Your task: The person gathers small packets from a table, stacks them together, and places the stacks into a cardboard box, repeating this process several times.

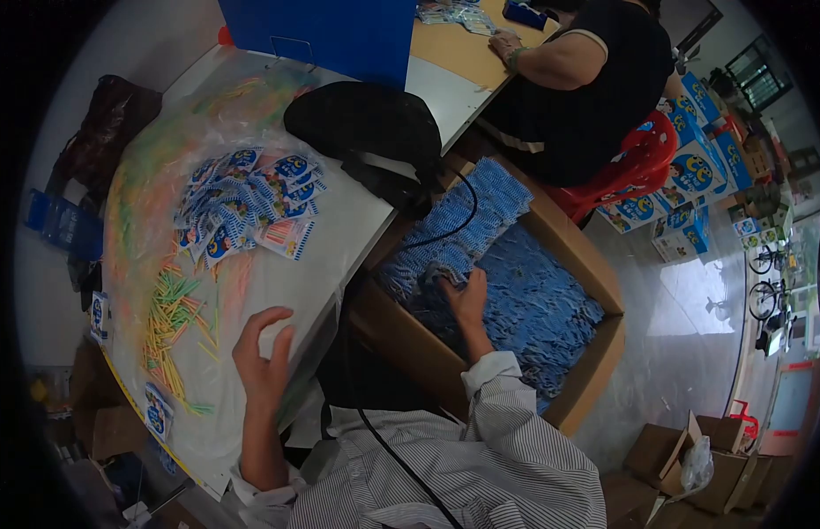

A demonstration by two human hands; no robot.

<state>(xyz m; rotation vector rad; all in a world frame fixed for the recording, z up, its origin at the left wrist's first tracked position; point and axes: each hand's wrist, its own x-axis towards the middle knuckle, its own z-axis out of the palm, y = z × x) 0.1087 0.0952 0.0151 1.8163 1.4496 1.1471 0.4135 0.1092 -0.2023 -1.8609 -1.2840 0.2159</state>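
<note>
My left hand (264,354) is raised over the front edge of the white table (291,286), thumb and fingers apart and nothing between them. Beside it lie loose thin sticks (172,331) in green, yellow, orange and pink. A heap of blue-and-white printed packets (242,203) sits further back on clear plastic. My right hand (467,304) reaches into a cardboard box (591,388), its fingers closed at a crumpled blue-and-white packet (441,273); the fingertips are partly hidden. Striped packets (489,198) and a layer of darker blue packets (533,300) fill the box.
A black bag (370,128) with a strap rests on the table's edge, and a dark cable (379,432) crosses my front. A blue panel (326,35) stands behind. Another person (595,79) sits at the back right on a red chair (635,172), near stacked blue cartons (692,172).
</note>
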